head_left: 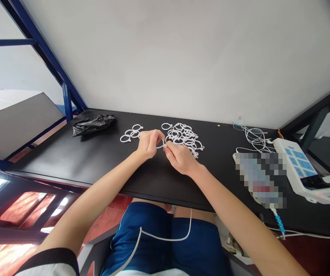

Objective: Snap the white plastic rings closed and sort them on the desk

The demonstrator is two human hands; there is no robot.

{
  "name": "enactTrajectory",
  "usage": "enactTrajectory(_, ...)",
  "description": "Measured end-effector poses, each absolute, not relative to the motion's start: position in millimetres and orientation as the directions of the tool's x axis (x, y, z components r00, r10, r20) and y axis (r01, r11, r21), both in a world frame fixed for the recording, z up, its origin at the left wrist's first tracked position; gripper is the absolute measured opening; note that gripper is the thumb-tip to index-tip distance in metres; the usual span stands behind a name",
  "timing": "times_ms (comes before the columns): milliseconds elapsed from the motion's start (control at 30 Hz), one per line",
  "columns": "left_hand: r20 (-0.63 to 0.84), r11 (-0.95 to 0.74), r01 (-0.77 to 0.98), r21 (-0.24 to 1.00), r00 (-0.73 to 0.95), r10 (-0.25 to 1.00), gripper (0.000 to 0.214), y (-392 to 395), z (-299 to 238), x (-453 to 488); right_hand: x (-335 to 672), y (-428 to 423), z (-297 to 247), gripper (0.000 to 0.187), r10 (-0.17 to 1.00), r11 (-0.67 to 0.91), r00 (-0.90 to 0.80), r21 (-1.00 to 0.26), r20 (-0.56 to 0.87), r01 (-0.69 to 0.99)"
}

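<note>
White ring (160,147) is held above mid-tabletop (104,161), gripped by left hand (149,144) on the loop, pinched by right hand (179,156) near the small joint. Could be sprung loose if squeezed off-axis. Ring pile (183,138) just beyond right hand, toward back edge; could be scattered if brushed. Black bag (94,124) near back-left corner.

Left forearm (104,184) and right forearm (233,203) bare, both in over the black table's (150,178) front edge, converging above its middle. Left hand (148,143) over table, fingers curled, thumb pressed to them. Right hand (180,156) just beside it over table, thumb and fingers pinched, tips toward the left.
</note>
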State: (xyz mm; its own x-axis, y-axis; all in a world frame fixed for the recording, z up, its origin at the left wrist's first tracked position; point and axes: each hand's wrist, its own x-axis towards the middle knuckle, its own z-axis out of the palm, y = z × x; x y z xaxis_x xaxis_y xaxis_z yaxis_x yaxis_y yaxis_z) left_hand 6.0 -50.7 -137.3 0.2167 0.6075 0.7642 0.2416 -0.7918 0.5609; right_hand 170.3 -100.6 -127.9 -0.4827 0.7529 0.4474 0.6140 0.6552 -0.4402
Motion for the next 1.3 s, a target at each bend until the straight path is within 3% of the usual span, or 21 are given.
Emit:
enactTrajectory(133, 0.853, -0.892, 0.296, 0.342, 0.300, 0.427, 0.052, -48, -138, 3, 171, -98, -131, 0.020, 0.774, 0.633, -0.469, -0.495, 0.425, 0.596)
enactTrajectory(333, 0.867, -0.929, 0.332, 0.164, 0.401, 0.296, 0.045, -46, -139, 5, 169, -93, -141, 0.029, 0.806, 0.592, -0.432, -0.587, 0.405, 0.552)
enactTrajectory(633, 0.847, -0.920, 0.365, 0.143, 0.436, 0.304, 0.041, -47, -137, 7, 168, -93, -141, 0.029, 0.845, 0.535, -0.402, -0.587, 0.353, 0.607)
enactTrajectory(1167, 0.843, -0.922, 0.383, 0.054, 0.477, 0.248, 0.042, -50, -135, 10, 168, -92, -145, 0.026, 0.827, 0.542, -0.351, -0.457, 0.439, 0.706)
enactTrajectory(1300, 0.852, -0.896, 0.437, 0.074, 0.439, 0.285, 0.043, -50, -135, 9, 166, -93, -144, 0.021, 0.822, 0.544, -0.315, -0.492, 0.474, 0.679)
